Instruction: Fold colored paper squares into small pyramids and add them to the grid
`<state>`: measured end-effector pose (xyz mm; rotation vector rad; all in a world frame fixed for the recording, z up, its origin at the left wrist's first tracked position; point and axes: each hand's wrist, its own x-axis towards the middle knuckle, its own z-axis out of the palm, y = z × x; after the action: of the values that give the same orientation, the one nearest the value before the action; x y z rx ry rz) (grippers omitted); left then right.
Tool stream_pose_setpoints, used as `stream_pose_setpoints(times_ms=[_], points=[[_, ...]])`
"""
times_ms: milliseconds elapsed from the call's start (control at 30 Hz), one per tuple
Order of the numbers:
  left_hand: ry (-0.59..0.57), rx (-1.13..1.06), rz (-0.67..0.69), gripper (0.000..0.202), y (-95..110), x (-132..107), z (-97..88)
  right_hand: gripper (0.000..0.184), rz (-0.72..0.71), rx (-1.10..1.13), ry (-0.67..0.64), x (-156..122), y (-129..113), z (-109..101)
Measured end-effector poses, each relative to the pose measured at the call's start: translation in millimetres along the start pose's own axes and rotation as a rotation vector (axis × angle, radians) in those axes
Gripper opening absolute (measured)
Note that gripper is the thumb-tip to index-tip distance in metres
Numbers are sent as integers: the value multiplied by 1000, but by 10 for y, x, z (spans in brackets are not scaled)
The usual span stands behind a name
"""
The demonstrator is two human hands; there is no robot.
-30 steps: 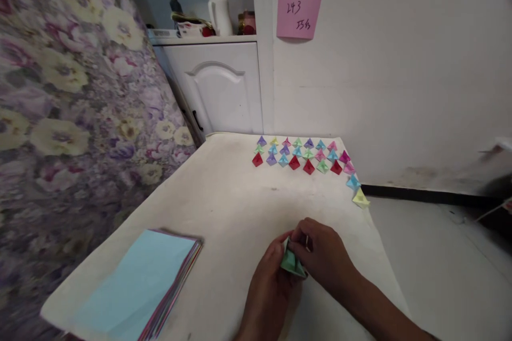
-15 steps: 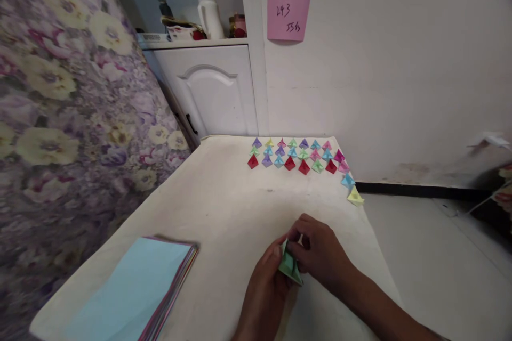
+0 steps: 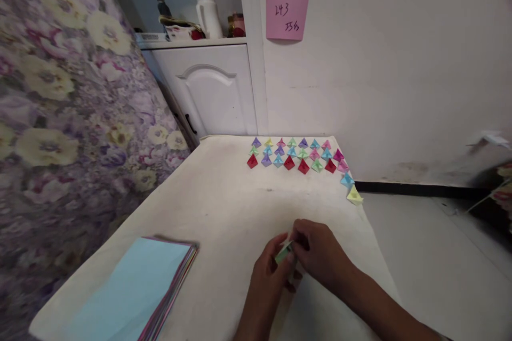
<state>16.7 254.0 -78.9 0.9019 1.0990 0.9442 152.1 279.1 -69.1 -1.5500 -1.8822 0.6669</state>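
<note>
A small folded green paper (image 3: 283, 252) is held up over the near part of the table, mostly covered by my fingers. My left hand (image 3: 271, 269) wraps round it from the left, with the thumb lying across its face. From the right, my right hand (image 3: 317, 245) pinches the paper's upper right edge between thumb and fingers. Both hands are closed on the same piece. Its exact folded form cannot be made out. Beyond the hands, several small folded paper boats (image 3: 303, 166) in red, blue, green, purple, pink and yellow stand in rows.
A stack of coloured paper with a light blue sheet (image 3: 134, 282) on top lies at the table's left. The cream tabletop (image 3: 224, 197) ends against a wall bearing a pink note (image 3: 288, 9). A floral curtain (image 3: 80, 117) hangs left, beside a white cabinet (image 3: 216, 88).
My left hand has turned the green paper, and its thumb now lies across it. Less of the paper shows. My right hand has shifted slightly and still grips its edge.
</note>
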Motion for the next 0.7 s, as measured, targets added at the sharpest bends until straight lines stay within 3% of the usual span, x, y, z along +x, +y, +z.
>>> stream_pose_setpoints(times_ms=[200,333,700], points=[[-43,178,25,36,12,39,-34,11,21,9,-18,19,35,30],[1,228,1,29,-20,46,-38,12,6,20,-15,10,33,52],[57,364,135,20,-38,0,-45,15,16,45,-43,-24,-18,103]])
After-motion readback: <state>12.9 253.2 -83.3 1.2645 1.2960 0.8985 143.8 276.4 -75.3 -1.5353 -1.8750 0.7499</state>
